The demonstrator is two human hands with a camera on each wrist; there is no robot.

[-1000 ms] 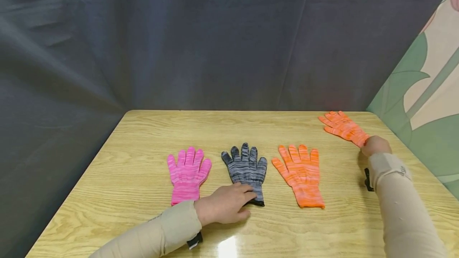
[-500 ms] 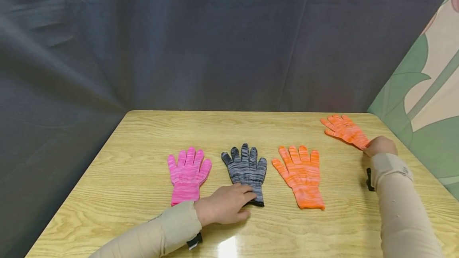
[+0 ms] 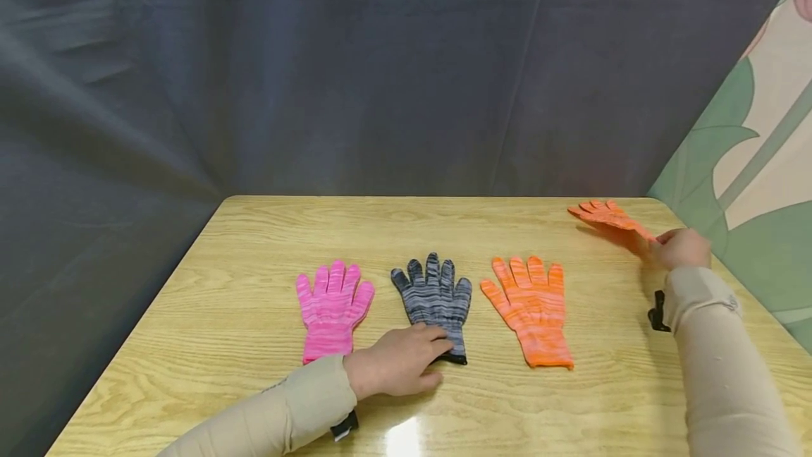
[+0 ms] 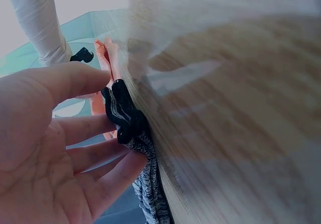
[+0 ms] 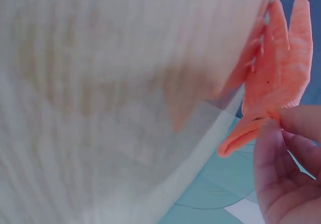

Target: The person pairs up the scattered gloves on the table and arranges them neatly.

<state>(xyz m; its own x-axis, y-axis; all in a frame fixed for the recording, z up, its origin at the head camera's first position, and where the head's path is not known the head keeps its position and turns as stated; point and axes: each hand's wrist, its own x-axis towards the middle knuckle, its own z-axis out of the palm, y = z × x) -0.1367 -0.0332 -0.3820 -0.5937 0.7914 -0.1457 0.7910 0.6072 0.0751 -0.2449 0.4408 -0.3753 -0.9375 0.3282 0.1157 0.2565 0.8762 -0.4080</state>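
At the table's right rear, my right hand point(image 3: 684, 248) pinches the cuff of an orange knit glove point(image 3: 607, 216). That cuff is lifted off the wood, while the glove's fingers point to the back left. In the right wrist view, thumb and fingertip meet on the folded cuff of the orange glove point(image 5: 281, 68). My left hand point(image 3: 398, 364) rests its fingers on the lower part of a grey-and-black striped glove point(image 3: 438, 298), which lies flat. From the left wrist view, the loosely bent fingers touch the black-edged cuff of the grey glove point(image 4: 143, 148).
A pink glove point(image 3: 333, 309) lies left of the grey one, its cuff close to my left sleeve point(image 3: 317, 393). Another orange glove point(image 3: 533, 309) lies flat between my two hands. A dark curtain point(image 3: 380, 76) hangs behind the wooden table point(image 3: 241, 245); a patterned panel point(image 3: 755, 175) borders the right.
My right hand has shifted slightly right and back, raising the cuff of the far orange glove, which now tilts up from the table. The left hand and the other gloves stay where they were.
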